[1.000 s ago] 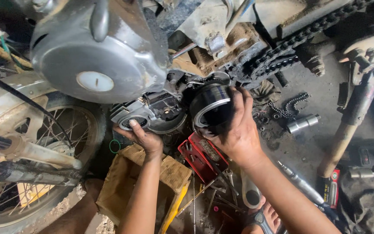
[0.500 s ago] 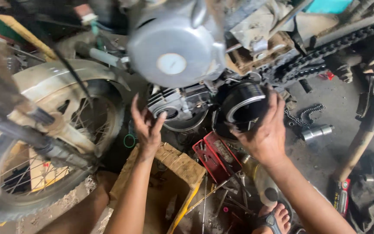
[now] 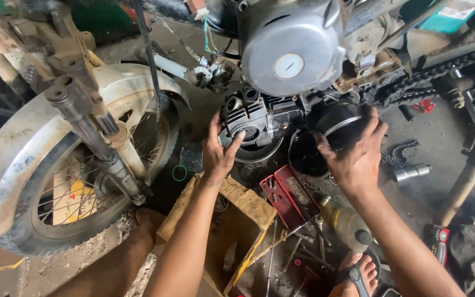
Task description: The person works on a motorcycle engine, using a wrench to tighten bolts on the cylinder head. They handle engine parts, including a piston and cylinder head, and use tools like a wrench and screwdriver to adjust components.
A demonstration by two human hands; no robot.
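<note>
Since half a second ago the left hand has come up from the cardboard box and now lies open, fingers spread, against the cylinder head, which hangs under the grey engine cover. The right hand stays clasped around the black round part just right of the cylinder head. Below, a red tool tray sits on the floor near the box's right edge. A spoked front wheel stands left, a drive chain runs upper right.
</note>
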